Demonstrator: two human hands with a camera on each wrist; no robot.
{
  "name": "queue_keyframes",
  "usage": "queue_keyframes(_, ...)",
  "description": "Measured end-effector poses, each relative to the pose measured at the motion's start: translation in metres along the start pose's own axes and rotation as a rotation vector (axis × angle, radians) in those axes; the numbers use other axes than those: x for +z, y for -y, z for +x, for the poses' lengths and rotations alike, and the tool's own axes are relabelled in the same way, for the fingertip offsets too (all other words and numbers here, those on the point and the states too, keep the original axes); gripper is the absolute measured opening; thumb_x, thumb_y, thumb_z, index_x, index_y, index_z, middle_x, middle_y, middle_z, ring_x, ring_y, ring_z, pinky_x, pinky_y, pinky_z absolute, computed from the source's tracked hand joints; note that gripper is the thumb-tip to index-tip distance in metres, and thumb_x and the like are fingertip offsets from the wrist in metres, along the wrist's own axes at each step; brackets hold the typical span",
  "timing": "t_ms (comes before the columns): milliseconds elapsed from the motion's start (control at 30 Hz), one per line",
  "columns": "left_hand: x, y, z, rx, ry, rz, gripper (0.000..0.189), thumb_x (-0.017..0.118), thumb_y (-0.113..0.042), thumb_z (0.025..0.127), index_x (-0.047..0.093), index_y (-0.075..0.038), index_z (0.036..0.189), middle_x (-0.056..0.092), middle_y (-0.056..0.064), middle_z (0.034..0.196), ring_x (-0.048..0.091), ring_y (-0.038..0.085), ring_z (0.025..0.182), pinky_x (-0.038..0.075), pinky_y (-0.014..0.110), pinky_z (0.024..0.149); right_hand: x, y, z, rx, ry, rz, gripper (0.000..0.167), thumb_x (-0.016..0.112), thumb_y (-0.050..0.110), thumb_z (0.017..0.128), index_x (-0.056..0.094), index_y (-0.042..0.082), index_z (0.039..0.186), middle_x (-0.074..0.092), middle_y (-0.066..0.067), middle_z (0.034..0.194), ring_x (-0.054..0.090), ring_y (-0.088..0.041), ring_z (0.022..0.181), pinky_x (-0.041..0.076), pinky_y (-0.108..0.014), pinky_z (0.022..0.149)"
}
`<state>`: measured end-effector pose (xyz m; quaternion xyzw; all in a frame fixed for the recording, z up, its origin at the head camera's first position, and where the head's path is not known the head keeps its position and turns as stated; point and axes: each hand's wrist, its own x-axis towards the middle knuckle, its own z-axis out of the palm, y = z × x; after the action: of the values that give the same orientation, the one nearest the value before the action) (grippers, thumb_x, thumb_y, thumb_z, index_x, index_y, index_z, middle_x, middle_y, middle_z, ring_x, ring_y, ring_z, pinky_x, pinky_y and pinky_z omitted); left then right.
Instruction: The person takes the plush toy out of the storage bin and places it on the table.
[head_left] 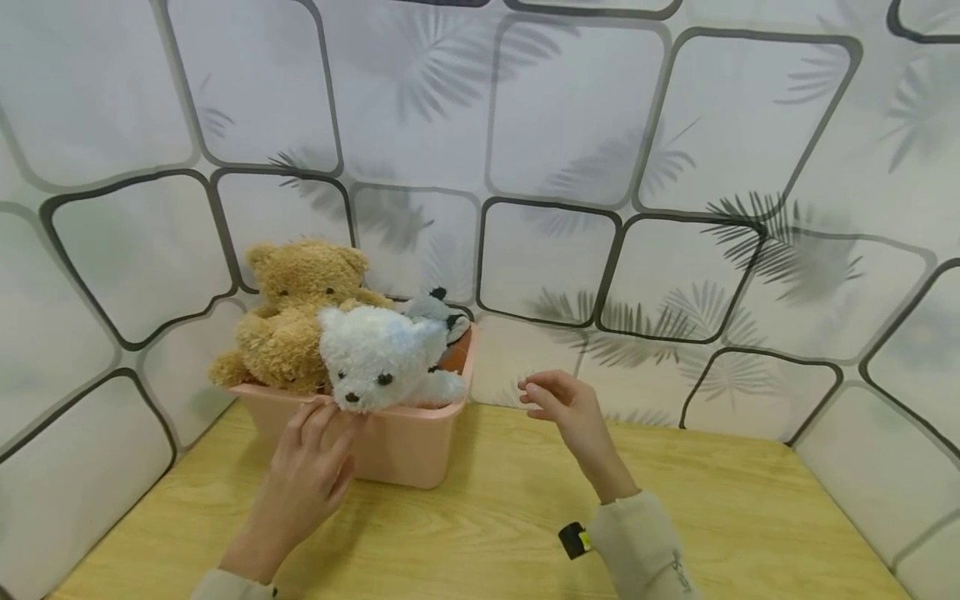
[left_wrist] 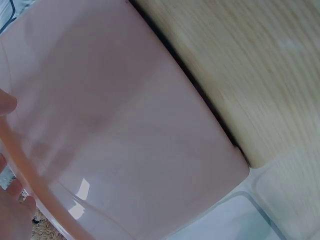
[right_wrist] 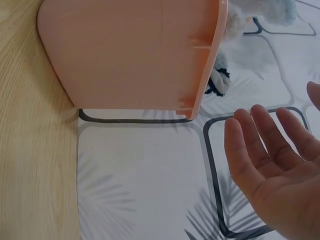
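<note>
A pink plastic bin (head_left: 405, 450) stands at the left of the table, filled with plush toys. In it sit a tan teddy bear (head_left: 300, 325), a white plush bear (head_left: 382, 354) leaning over the front rim, and a grey plush toy (head_left: 431, 307) with black tips behind. My left hand (head_left: 311, 467) holds the bin's front rim; in the left wrist view its fingers (left_wrist: 17, 210) reach over the rim. To the right of the bin my right hand (head_left: 566, 408) is raised with nothing in it, fingers loosely bent, as the right wrist view of the hand (right_wrist: 280, 175) also shows.
The wood-grain table (head_left: 480, 533) meets a wall covering (head_left: 570, 117) with rounded outlines and leaf prints at the back and sides. Beside the right sleeve (head_left: 637, 542) shows a small black and yellow piece (head_left: 575, 540).
</note>
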<state>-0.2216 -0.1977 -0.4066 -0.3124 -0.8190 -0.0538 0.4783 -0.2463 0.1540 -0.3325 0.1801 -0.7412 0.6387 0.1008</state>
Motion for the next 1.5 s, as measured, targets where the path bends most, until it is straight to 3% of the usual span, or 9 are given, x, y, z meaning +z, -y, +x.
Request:
queue_keyframes(267,0.000,0.002,0.000,0.019,-0.003,0.003,0.047,0.031,-0.026,0.103,0.058,-0.002,0.134,0.048,0.032,0.126,0.046,0.049,0.118,0.035,0.061,0.104,0.007,0.004,0.013,0.066,0.051,0.037,0.029,0.059,0.013,0.103,0.061,-0.007,0.123,0.065,-0.021,0.123,0.065,-0.032,0.110,0.058,-0.041,0.091)
queue_keyframes(800,-0.001,0.003,-0.001,0.014,0.019,-0.003,0.048,0.031,-0.027,0.104,0.057,-0.003,0.135,0.047,0.032,0.128,0.045,0.049,0.119,0.033,0.059,0.105,0.028,0.014,0.033,0.106,0.129,0.133,0.035,0.058,0.016,0.103,0.057,-0.010,0.127,0.059,-0.028,0.130,0.064,-0.034,0.115,0.055,-0.045,0.096)
queue_keyframes(1067,-0.001,0.003,0.000,0.012,0.021,-0.011,0.047,0.034,-0.026,0.103,0.058,-0.003,0.136,0.047,0.032,0.129,0.045,0.049,0.120,0.033,0.058,0.106,0.036,0.021,0.039,0.121,0.160,0.157,0.035,0.058,0.017,0.103,0.058,-0.009,0.127,0.062,-0.023,0.128,0.063,-0.034,0.116,0.054,-0.046,0.098)
queue_keyframes(1233,0.001,0.003,0.000,0.015,0.004,-0.001,0.047,0.033,-0.026,0.102,0.059,-0.003,0.135,0.048,0.032,0.127,0.046,0.049,0.118,0.039,0.060,0.101,0.042,0.023,0.044,0.111,0.171,0.168,0.032,0.058,0.014,0.103,0.059,-0.009,0.124,0.066,-0.017,0.122,0.063,-0.036,0.115,0.054,-0.046,0.098)
queue_keyframes(1500,0.001,0.004,-0.001,0.015,0.012,0.009,0.048,0.034,-0.025,0.101,0.059,-0.003,0.135,0.048,0.031,0.127,0.047,0.048,0.118,0.039,0.061,0.101,0.055,0.029,0.055,0.108,0.194,0.191,0.025,0.058,0.011,0.102,0.061,-0.006,0.119,0.062,-0.027,0.125,0.062,-0.039,0.113,0.054,-0.045,0.097)
